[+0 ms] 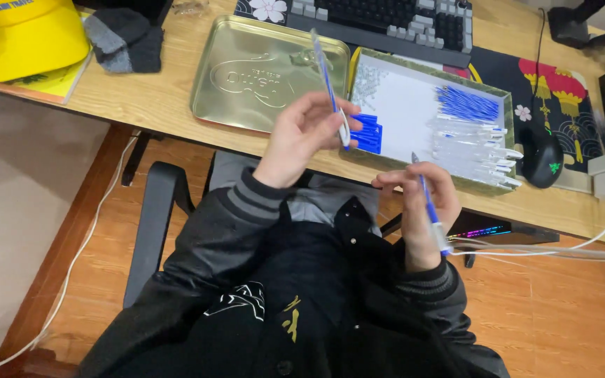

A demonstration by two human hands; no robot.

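Wooden bench [155, 98] runs across the upper frame above an orange plank floor. Left hand [302, 133], at centre, has its grip clenched on a clear pen barrel [327, 73] that points up and leans toward the upper left. Right hand [418, 199], lower and to the right, is grasping a blue refill [427, 206], tip upward. Just behind both hands lies a shallow box [404, 105] holding blue caps [367, 133], loose blue refills [467, 103] and finished pens [477, 150]. A gold tin lid [260, 73] sits left of it, a keyboard [386, 17] above, a mouse [542, 157] right, and a yellow cap [22, 35] upper left.
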